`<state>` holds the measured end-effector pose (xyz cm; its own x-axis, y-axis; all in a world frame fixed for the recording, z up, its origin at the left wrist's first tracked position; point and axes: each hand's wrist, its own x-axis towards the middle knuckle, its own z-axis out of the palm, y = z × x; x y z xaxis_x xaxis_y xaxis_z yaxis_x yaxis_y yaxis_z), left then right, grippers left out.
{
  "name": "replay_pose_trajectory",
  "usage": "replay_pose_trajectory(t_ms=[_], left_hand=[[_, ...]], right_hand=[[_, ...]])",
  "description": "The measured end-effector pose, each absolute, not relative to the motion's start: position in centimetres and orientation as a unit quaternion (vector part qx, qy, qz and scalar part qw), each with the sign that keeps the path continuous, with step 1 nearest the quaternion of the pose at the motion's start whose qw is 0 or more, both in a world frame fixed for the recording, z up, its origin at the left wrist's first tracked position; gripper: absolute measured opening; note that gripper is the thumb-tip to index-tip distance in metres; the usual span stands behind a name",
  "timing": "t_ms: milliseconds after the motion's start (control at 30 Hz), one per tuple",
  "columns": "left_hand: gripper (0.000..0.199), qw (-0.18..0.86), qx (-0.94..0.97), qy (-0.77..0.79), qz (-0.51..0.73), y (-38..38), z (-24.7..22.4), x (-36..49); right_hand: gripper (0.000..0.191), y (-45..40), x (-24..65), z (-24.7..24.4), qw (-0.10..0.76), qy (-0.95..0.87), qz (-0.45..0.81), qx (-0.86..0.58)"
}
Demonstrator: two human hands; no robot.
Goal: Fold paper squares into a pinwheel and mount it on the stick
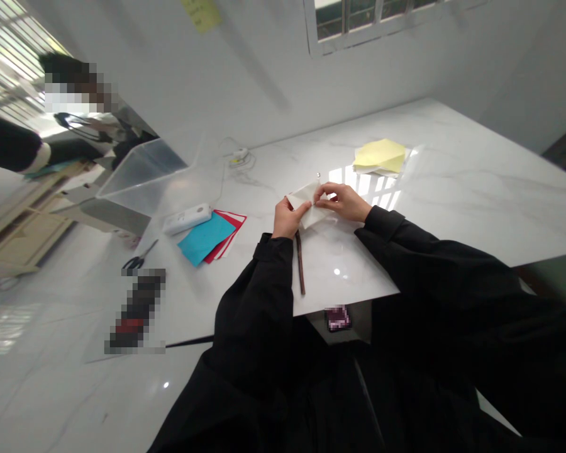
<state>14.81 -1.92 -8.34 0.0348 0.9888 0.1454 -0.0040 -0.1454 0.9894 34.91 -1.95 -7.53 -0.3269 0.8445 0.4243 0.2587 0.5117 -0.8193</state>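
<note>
Over the white table [481, 207], my left hand [287, 218] grips a cream square of fabric or felt [304, 194] by its left side, thumb on top. My right hand [346, 201] is closed in a pinch against the middle of that piece. Whatever sits between its fingertips is too small to name. Just below my left hand, a thin dark brown strip or stick [300, 264] lies on the table. A small shiny round thing [318, 175] shows just beyond the cream piece.
Teal [205, 239] and red sheets [226, 236] overlap at left beside a white power strip [187, 218]. Scissors [139, 258] lie near a pixelated dark object [139, 311]. A clear plastic bin [146, 176] stands behind, yellow sheets [381, 155] at back right. Another person's arm [9, 141] shows far left.
</note>
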Motion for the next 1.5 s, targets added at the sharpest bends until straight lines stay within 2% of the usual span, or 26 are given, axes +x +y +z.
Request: replay_pose_trajectory(t_ms=[1500], left_hand=[[0.051,0.479,0.538,0.449,0.529,-1.96,-8.44,14.91]], right_hand=[[0.021,-1.88,34.84,-7.73,0.447,-0.74,0.329,-0.379]])
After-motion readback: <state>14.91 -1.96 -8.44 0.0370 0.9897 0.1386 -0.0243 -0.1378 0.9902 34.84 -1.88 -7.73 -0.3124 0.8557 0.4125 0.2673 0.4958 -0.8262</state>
